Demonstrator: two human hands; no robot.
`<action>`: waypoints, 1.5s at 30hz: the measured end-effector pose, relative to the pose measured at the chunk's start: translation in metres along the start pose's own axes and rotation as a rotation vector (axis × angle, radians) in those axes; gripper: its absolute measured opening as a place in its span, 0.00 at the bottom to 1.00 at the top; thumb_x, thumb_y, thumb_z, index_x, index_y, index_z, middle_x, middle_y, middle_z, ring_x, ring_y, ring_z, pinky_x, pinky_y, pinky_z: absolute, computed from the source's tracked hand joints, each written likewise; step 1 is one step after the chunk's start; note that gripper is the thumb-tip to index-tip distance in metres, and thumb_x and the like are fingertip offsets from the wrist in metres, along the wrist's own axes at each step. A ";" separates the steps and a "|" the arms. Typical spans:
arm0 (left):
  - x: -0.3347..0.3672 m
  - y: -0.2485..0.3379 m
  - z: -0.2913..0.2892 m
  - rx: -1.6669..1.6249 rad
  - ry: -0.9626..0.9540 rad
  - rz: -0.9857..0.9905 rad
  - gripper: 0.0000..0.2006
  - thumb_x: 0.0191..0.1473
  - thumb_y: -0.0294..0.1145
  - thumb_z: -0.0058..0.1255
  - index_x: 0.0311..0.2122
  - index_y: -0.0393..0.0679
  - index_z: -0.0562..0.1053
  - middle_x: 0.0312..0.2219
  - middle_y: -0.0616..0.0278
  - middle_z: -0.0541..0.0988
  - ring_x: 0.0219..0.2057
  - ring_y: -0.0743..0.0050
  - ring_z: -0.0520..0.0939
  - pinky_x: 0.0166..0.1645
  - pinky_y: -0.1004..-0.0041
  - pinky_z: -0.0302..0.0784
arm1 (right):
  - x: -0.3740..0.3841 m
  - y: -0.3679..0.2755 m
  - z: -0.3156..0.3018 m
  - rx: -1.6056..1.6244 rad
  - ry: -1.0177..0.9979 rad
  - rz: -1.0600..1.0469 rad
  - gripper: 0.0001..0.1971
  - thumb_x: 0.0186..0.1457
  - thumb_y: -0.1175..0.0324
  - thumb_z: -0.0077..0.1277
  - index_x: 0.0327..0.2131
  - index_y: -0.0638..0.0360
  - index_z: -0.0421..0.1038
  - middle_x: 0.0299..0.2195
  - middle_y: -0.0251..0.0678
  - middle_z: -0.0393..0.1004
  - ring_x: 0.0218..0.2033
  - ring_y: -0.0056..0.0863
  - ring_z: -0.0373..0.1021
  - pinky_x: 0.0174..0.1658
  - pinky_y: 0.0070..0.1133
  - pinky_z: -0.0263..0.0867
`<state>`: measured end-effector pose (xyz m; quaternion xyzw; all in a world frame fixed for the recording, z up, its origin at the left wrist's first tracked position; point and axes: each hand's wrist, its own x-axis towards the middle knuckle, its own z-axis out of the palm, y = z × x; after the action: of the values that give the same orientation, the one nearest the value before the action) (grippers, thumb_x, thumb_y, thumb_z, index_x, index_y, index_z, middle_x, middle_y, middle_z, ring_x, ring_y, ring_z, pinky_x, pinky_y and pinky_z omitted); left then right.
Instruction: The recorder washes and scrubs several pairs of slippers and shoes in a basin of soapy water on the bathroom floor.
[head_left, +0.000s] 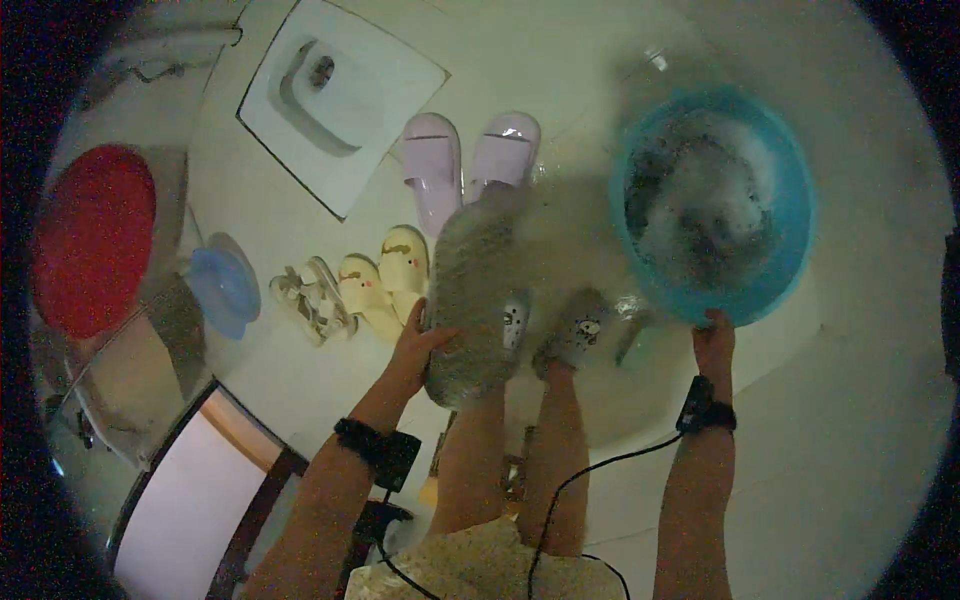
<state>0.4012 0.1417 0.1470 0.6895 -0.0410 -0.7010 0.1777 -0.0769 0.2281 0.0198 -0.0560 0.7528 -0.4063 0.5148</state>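
My left hand grips the near end of a long, grey, rounded object with a rough, wet-looking surface. It has the outline of a slipper sole, but I cannot tell its kind for sure. It hides part of my left foot's clog and the heels of the lilac slippers. To the right, my right hand holds the near rim of a teal basin. Inside the basin are white suds and dark, wet stuff that I cannot make out. Both wrists wear black straps with small boxes and cables.
A squat toilet is set in the floor at the upper left. Yellow slippers, pale sandals, a blue bowl and a red basin are on the left. A slim greenish thing lies beside my right clog on wet floor.
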 end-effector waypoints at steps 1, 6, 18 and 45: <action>0.000 -0.008 0.000 -0.039 0.002 -0.006 0.50 0.38 0.32 0.61 0.61 0.38 0.40 0.53 0.45 0.61 0.50 0.56 0.68 0.51 0.64 0.67 | -0.004 -0.015 0.000 -0.074 0.025 -0.079 0.16 0.41 0.75 0.54 0.38 0.60 0.67 0.30 0.40 0.73 0.34 0.37 0.69 0.37 0.29 0.66; 0.006 -0.046 -0.007 -0.099 -0.003 -0.071 0.47 0.42 0.33 0.58 0.61 0.41 0.40 0.54 0.47 0.59 0.50 0.56 0.67 0.51 0.63 0.67 | -0.002 -0.077 0.016 -1.226 -0.070 -0.687 0.14 0.37 0.78 0.56 0.32 0.57 0.69 0.32 0.39 0.71 0.32 0.32 0.68 0.35 0.26 0.66; 0.004 -0.066 -0.007 -0.268 0.017 -0.081 0.46 0.42 0.34 0.58 0.61 0.42 0.41 0.53 0.47 0.61 0.51 0.55 0.66 0.53 0.62 0.63 | 0.139 -0.144 0.152 -1.249 -0.088 -0.892 0.09 0.35 0.77 0.52 0.26 0.60 0.67 0.22 0.40 0.69 0.23 0.38 0.65 0.27 0.31 0.62; -0.109 -0.108 -0.102 -0.525 0.330 -0.023 0.46 0.41 0.35 0.58 0.61 0.40 0.42 0.54 0.49 0.59 0.52 0.57 0.65 0.51 0.63 0.66 | -0.013 -0.295 0.584 -1.421 -0.228 -1.050 0.23 0.45 0.52 0.46 0.30 0.69 0.71 0.30 0.54 0.72 0.33 0.53 0.69 0.40 0.39 0.64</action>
<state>0.4786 0.2947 0.2133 0.7251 0.1787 -0.5681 0.3457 0.3094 -0.2848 0.1454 -0.7398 0.6487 -0.0190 0.1778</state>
